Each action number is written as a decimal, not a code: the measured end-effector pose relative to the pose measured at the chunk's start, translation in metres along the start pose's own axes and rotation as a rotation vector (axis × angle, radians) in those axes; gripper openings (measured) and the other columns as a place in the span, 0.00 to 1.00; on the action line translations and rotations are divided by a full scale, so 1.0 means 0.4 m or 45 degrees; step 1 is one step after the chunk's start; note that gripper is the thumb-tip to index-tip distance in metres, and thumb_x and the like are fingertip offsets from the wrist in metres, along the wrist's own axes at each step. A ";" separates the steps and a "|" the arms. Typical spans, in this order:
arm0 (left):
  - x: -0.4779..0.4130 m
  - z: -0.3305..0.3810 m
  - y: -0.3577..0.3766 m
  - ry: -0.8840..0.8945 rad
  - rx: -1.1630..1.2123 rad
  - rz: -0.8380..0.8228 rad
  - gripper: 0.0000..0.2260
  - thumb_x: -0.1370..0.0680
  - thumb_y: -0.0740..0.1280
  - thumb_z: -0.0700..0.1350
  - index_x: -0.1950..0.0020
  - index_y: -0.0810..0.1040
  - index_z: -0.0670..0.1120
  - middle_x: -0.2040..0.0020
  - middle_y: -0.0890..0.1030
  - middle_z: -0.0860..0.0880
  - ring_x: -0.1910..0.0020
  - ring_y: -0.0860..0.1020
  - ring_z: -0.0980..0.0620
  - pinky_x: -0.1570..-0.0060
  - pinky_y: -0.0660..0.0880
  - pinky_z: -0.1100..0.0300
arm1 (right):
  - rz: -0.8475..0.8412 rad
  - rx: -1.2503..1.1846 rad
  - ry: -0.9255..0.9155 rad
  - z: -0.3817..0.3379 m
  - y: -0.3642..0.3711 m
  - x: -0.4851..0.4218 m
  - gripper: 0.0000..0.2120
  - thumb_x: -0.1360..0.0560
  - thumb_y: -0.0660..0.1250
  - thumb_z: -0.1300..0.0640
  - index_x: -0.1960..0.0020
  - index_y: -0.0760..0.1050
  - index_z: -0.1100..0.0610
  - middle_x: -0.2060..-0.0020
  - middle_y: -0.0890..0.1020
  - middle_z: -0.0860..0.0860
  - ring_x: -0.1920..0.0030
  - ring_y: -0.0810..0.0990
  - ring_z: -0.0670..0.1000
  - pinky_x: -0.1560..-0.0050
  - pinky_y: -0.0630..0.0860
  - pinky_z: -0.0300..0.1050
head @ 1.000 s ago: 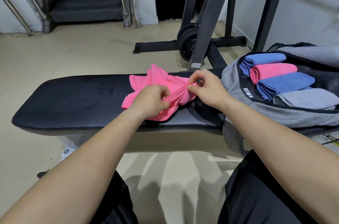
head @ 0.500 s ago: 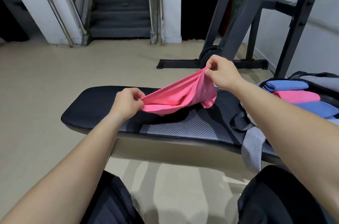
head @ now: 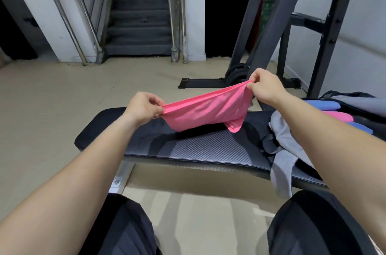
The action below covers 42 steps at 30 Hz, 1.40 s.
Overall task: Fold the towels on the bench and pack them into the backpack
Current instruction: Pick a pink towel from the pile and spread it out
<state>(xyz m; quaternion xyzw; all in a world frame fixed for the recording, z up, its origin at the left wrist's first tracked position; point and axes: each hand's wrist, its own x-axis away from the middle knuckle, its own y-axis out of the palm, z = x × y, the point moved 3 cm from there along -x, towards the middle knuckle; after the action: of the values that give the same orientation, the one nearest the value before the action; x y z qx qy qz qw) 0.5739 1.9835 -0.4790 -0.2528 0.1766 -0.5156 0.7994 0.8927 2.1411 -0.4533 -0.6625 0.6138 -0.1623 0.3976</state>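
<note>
The left hand (head: pixel 144 106) pinches one end of a pink towel (head: pixel 208 110) between thumb and curled fingers, and the right hand (head: pixel 265 87) pinches the other end in the same way. The right hand is higher and farther from the person than the left one, so the upper edge of the towel runs tight and slanted between them. The towel is in the air above the black padded counter (head: pixel 198 146). Its loose lower part hangs down, and one corner under the right hand points toward the counter; I cannot tell if this corner touches the pad.

At the right end of the counter lies an open grey backpack (head: pixel 286 129), and one grey strap of it falls over the near edge. Inside the backpack there are folded towels side by side: a blue towel (head: pixel 321 105), a pink folded towel (head: pixel 338 117) and one more blue one (head: pixel 361 128) at the picture's right border.

Behind the counter stands a dark metal rack (head: pixel 271 25) with weight plates (head: pixel 236 73) at its foot. Farther back, a staircase (head: pixel 140 25) with steel handrails (head: pixel 69 14) goes up from the beige floor (head: pixel 52 108)
</note>
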 end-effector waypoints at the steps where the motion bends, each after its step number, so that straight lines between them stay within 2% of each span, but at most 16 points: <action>1: 0.001 0.005 0.005 0.026 -0.091 0.006 0.07 0.28 0.74 0.35 0.62 0.84 0.46 0.64 0.85 0.47 0.63 0.82 0.51 0.56 0.81 0.57 | 0.001 0.004 0.013 0.008 -0.007 0.002 0.03 0.24 0.63 0.60 0.52 0.74 0.58 0.58 0.80 0.50 0.59 0.76 0.51 0.65 0.68 0.40; 4: 0.020 0.035 0.032 0.135 -0.295 -0.025 0.03 0.29 0.77 0.45 0.61 0.85 0.49 0.65 0.84 0.54 0.63 0.81 0.56 0.63 0.74 0.64 | 0.012 0.005 0.039 0.023 -0.029 0.008 0.03 0.23 0.62 0.60 0.51 0.74 0.58 0.58 0.79 0.51 0.60 0.76 0.51 0.66 0.68 0.42; 6: 0.031 0.053 0.052 0.222 -0.442 -0.058 0.06 0.31 0.78 0.49 0.60 0.84 0.50 0.64 0.83 0.54 0.63 0.80 0.57 0.65 0.71 0.64 | 0.018 0.012 0.038 0.025 -0.044 0.012 0.04 0.23 0.61 0.60 0.50 0.74 0.59 0.57 0.78 0.51 0.59 0.75 0.52 0.66 0.66 0.42; 9: 0.032 0.062 0.073 0.322 -0.653 -0.061 0.09 0.31 0.79 0.48 0.58 0.81 0.48 0.63 0.82 0.52 0.61 0.80 0.53 0.62 0.76 0.58 | -0.005 0.009 0.032 0.024 -0.064 0.014 0.05 0.23 0.61 0.60 0.50 0.73 0.59 0.56 0.79 0.52 0.56 0.75 0.54 0.64 0.67 0.42; 11: 0.028 0.067 0.077 0.373 -0.719 -0.034 0.08 0.29 0.78 0.46 0.56 0.81 0.47 0.62 0.82 0.50 0.60 0.80 0.50 0.60 0.76 0.56 | -0.046 0.001 0.040 0.021 -0.076 0.016 0.05 0.23 0.61 0.60 0.49 0.73 0.60 0.55 0.80 0.54 0.56 0.75 0.54 0.63 0.69 0.44; 15: 0.027 0.090 0.062 0.468 -0.717 0.060 0.04 0.23 0.72 0.45 0.53 0.81 0.46 0.60 0.81 0.48 0.60 0.80 0.48 0.60 0.76 0.55 | -0.100 0.014 0.044 0.019 -0.105 0.023 0.04 0.23 0.61 0.59 0.50 0.73 0.59 0.53 0.81 0.56 0.50 0.79 0.59 0.54 0.72 0.49; 18: 0.023 0.116 0.035 0.471 -0.657 0.151 0.04 0.21 0.70 0.45 0.54 0.83 0.45 0.60 0.82 0.47 0.59 0.80 0.45 0.58 0.78 0.53 | -0.130 -0.004 0.045 0.017 -0.124 0.026 0.02 0.23 0.62 0.59 0.55 0.71 0.55 0.54 0.81 0.55 0.50 0.81 0.60 0.48 0.76 0.53; 21: 0.016 0.160 -0.002 0.481 -0.648 0.288 0.06 0.19 0.67 0.45 0.50 0.83 0.46 0.54 0.84 0.46 0.54 0.81 0.45 0.52 0.78 0.51 | -0.067 -0.118 0.034 -0.001 -0.149 0.031 0.03 0.24 0.62 0.59 0.56 0.70 0.54 0.58 0.79 0.53 0.54 0.79 0.58 0.54 0.75 0.52; 25: 0.015 0.236 -0.047 0.541 -0.504 0.509 0.09 0.17 0.60 0.47 0.46 0.78 0.45 0.50 0.82 0.47 0.49 0.78 0.44 0.54 0.69 0.55 | 0.245 -0.217 -0.119 -0.052 -0.190 0.048 0.02 0.21 0.60 0.58 0.51 0.71 0.55 0.60 0.77 0.50 0.60 0.74 0.52 0.59 0.71 0.47; 29: 0.018 0.274 -0.064 0.467 -0.290 0.543 0.10 0.17 0.58 0.48 0.43 0.76 0.45 0.48 0.80 0.45 0.50 0.76 0.46 0.53 0.68 0.56 | 0.129 -0.130 -0.125 -0.075 -0.179 0.052 0.02 0.21 0.61 0.59 0.51 0.71 0.55 0.60 0.78 0.50 0.59 0.75 0.50 0.63 0.68 0.41; 32: 0.027 0.279 -0.076 0.421 -0.293 0.614 0.11 0.17 0.59 0.49 0.43 0.77 0.47 0.47 0.81 0.45 0.52 0.73 0.48 0.53 0.68 0.55 | 0.190 -0.158 -0.116 -0.080 -0.185 0.057 0.02 0.19 0.59 0.58 0.49 0.69 0.56 0.61 0.76 0.48 0.61 0.73 0.46 0.64 0.66 0.40; 34: 0.029 0.271 -0.080 0.406 -0.359 0.615 0.11 0.17 0.58 0.50 0.43 0.78 0.48 0.47 0.81 0.45 0.52 0.75 0.46 0.54 0.68 0.54 | 0.225 -0.173 -0.108 -0.080 -0.187 0.058 0.03 0.18 0.58 0.57 0.47 0.69 0.56 0.60 0.75 0.48 0.61 0.72 0.44 0.64 0.66 0.39; 37: 0.016 0.247 -0.080 0.395 -0.478 0.596 0.12 0.17 0.58 0.51 0.43 0.78 0.49 0.45 0.82 0.44 0.45 0.78 0.39 0.52 0.71 0.51 | 0.193 -0.161 -0.081 -0.077 -0.182 0.053 0.04 0.19 0.59 0.57 0.48 0.72 0.56 0.61 0.76 0.49 0.62 0.73 0.45 0.65 0.66 0.40; 42: -0.038 0.217 -0.049 0.307 -0.547 0.560 0.11 0.18 0.59 0.53 0.44 0.78 0.51 0.46 0.82 0.45 0.45 0.78 0.39 0.54 0.68 0.53 | 0.134 -0.135 -0.047 -0.061 -0.157 0.012 0.04 0.20 0.59 0.57 0.49 0.71 0.56 0.61 0.77 0.49 0.59 0.75 0.51 0.61 0.70 0.46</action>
<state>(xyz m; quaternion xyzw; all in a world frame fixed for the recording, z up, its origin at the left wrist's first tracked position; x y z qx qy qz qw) 0.6003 2.0101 -0.3968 -0.3086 0.4251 -0.3080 0.7932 0.9194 2.1240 -0.3936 -0.6523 0.6480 -0.0963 0.3813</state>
